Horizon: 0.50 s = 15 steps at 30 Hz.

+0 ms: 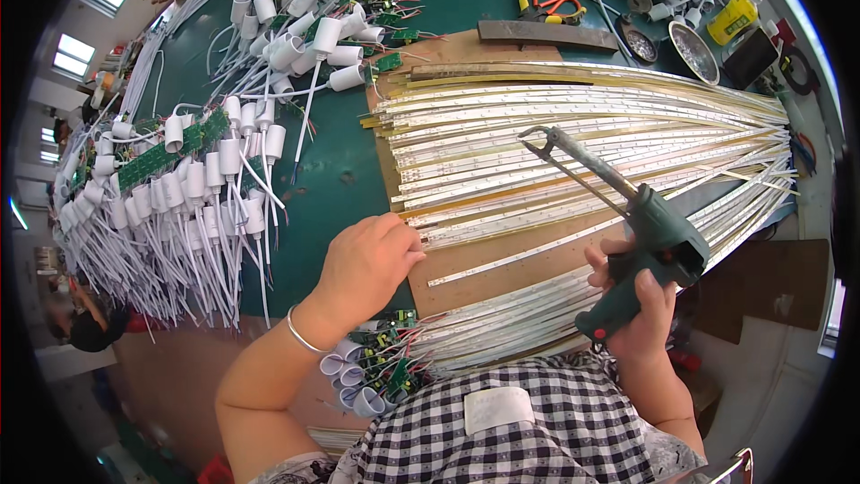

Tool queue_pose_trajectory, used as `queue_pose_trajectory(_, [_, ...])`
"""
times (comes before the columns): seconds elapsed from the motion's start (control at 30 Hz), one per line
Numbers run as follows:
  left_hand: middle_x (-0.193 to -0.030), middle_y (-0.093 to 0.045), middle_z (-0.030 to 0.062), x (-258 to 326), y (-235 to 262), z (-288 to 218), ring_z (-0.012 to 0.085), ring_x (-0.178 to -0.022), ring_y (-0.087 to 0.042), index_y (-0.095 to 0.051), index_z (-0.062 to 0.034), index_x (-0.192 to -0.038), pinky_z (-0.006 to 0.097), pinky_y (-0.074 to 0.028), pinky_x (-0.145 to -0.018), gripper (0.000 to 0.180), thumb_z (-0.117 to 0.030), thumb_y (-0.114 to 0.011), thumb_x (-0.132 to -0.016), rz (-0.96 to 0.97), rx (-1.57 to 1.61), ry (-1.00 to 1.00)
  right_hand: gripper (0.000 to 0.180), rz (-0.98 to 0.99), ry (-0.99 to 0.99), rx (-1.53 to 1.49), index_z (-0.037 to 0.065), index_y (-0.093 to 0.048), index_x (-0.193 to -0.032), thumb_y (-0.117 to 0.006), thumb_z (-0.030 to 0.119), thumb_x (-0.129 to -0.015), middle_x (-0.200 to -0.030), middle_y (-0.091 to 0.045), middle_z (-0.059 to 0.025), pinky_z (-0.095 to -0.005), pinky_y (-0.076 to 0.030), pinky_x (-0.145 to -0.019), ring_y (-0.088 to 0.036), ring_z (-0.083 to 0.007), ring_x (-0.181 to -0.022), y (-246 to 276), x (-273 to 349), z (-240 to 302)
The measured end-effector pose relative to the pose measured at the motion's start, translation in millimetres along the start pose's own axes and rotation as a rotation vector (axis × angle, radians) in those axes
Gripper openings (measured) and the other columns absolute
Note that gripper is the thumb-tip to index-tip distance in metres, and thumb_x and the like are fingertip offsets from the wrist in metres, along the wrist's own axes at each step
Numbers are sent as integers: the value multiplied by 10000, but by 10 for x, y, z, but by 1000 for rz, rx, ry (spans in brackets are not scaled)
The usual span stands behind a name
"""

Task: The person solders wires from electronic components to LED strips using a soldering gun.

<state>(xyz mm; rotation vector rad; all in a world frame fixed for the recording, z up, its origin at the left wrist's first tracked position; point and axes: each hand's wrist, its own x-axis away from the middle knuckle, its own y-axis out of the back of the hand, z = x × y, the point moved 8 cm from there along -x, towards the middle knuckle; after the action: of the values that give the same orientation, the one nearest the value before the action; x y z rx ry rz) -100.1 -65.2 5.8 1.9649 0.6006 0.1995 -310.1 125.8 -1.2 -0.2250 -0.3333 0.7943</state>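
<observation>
Head view: right hand (640,305) is wrapped tight around the grip of one green soldering gun (658,246), its tip raised over the fanned light strips (573,139). Left hand (367,264) lies curled, fingertips pressing the strip ends at the left edge of the wooden board (502,264); it pinches nothing. Strips are too many to count. Bare green table (336,175) lies between the board and the white capped cables (206,188). One orange-handled cutter (555,2) lies well apart.

soldering guns (647,231): 1 | scissors (548,2): 1 | bracelets (303,337): 1
</observation>
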Motion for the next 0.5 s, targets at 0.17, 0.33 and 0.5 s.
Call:
queue_pose_trajectory(0.17, [-768, -547, 46, 92, -44, -244, 227, -724, -576, -583, -72, -786, 343, -456, -622, 114, -71, -684, -734, 44, -288, -200, 617, -12, -6, -31, -29, -457, -1298, -659, 303, -819, -1075, -643, -202, -337, -485, -743, -658, -251, -843, -13, -2, 20])
queue_pose_trajectory(0.33, [-834, -596, 55, 127, -55, -244, 229, -734, -581, -628, -69, -863, 335, -465, -641, 122, -67, -659, -745, 38, -178, -318, 615, 2, -5, -28, -25, -458, -1297, -662, 301, -818, -1074, -639, -201, -339, -490, -761, -659, -253, -854, -52, 3, 26])
queue_pose_trajectory(0.5, [-870, -616, 72, 177, -57, -185, 259, -774, -603, -649, -65, -896, 354, -492, -670, 139, -69, -673, -760, 22, 4, -263, 622, 18, -31, -15, -21, -451, -1304, -664, 301, -817, -1091, -632, -200, -374, -499, -811, -657, -266, -880, -18, -5, -17])
